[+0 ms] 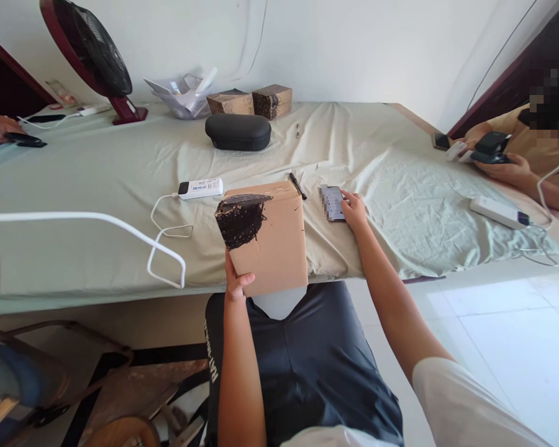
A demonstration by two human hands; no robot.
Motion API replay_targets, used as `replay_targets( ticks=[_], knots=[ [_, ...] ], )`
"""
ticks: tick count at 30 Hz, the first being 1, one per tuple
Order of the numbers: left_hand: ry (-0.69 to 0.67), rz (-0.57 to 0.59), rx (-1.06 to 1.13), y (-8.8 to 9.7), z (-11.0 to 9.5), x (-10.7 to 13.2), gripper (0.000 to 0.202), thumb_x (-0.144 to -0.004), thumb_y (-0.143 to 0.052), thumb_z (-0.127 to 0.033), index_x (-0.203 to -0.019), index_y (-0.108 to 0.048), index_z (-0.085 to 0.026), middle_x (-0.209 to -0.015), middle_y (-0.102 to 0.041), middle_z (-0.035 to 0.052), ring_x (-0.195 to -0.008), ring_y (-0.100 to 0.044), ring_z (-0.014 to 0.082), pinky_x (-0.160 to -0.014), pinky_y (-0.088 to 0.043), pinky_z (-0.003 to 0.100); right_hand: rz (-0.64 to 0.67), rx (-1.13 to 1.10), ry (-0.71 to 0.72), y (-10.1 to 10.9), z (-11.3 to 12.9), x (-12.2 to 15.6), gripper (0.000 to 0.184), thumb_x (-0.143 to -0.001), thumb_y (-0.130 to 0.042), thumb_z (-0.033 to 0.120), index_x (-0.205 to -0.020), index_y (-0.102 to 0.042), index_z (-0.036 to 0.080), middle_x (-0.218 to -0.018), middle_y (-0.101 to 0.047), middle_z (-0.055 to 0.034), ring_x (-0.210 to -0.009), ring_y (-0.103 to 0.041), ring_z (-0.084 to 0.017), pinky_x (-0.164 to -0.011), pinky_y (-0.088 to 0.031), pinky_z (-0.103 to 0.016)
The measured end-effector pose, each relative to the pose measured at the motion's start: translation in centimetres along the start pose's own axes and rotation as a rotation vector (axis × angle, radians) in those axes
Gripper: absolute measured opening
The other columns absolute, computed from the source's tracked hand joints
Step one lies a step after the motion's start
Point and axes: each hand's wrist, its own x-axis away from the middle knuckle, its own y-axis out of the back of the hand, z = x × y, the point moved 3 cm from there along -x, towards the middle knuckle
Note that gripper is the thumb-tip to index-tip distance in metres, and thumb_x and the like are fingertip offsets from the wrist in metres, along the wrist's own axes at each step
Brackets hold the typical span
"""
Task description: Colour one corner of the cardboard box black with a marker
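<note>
A brown cardboard box (274, 248) with a black scribbled patch on its upper left corner is tilted up at the table's front edge. My left hand (236, 282) grips its lower left side, thumb on the near face and the other fingers mostly hidden behind it. To the right, a phone (334, 203) with a lit screen lies flat on the cloth. My right hand (354, 210) rests at its right edge, a finger touching the screen, and holds nothing. Behind the box's right corner lies a black marker (297, 185).
A white power bank (200, 189) with a cable lies left of the box. Farther back are a black case (237, 132), small boxes (272, 102), a plastic basket (181, 102) and a fan (93, 56). Another person (540, 136) holds a dark device at right; another person's hand (4, 127) shows at far left.
</note>
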Motion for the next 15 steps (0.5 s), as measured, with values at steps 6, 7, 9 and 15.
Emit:
replay_targets(
  ticks=[6,7,9,15],
  knots=[
    [0.002,0.019,0.010,0.02,0.09,-0.01,0.090,-0.044,-0.096,-0.043,-0.131,-0.075,-0.033,-0.123,-0.078,0.0080,-0.115,-0.073,0.0339,-0.099,-0.059,0.044,0.006,0.039,0.018,0.11,0.65,0.31,0.063,-0.087,-0.054,0.043,-0.143,-0.073,0.021,-0.120,-0.068,-0.0152,-0.117,-0.067,-0.036,-0.113,-0.052,-0.056],
    [0.001,0.020,0.013,0.00,0.09,-0.01,0.090,-0.044,-0.096,-0.042,-0.131,-0.075,-0.033,-0.122,-0.078,0.0073,-0.114,-0.073,0.0333,-0.099,-0.059,0.043,0.009,0.045,0.022,0.12,0.78,0.39,0.064,-0.088,-0.055,0.044,-0.144,-0.073,0.020,-0.121,-0.067,-0.0159,-0.119,-0.066,-0.037,-0.114,-0.052,-0.057],
    [-0.001,0.021,0.016,-0.08,0.06,-0.03,0.088,-0.044,-0.096,-0.042,-0.130,-0.076,-0.034,-0.122,-0.078,0.0065,-0.114,-0.073,0.0323,-0.099,-0.059,0.043,0.017,0.055,0.028,0.14,0.98,0.51,0.068,-0.087,-0.057,0.048,-0.147,-0.070,0.019,-0.123,-0.067,-0.0173,-0.124,-0.064,-0.039,-0.116,-0.050,-0.057],
    [-0.004,0.028,0.017,-0.61,-0.29,-0.13,0.091,-0.044,-0.097,-0.044,-0.131,-0.074,-0.030,-0.123,-0.078,0.0099,-0.113,-0.073,0.0346,-0.097,-0.059,0.045,0.040,0.044,-0.006,0.14,0.75,0.06,0.067,-0.085,-0.053,0.042,-0.147,-0.069,0.023,-0.128,-0.069,-0.0152,-0.130,-0.062,-0.040,-0.119,-0.047,-0.058]
  ],
)
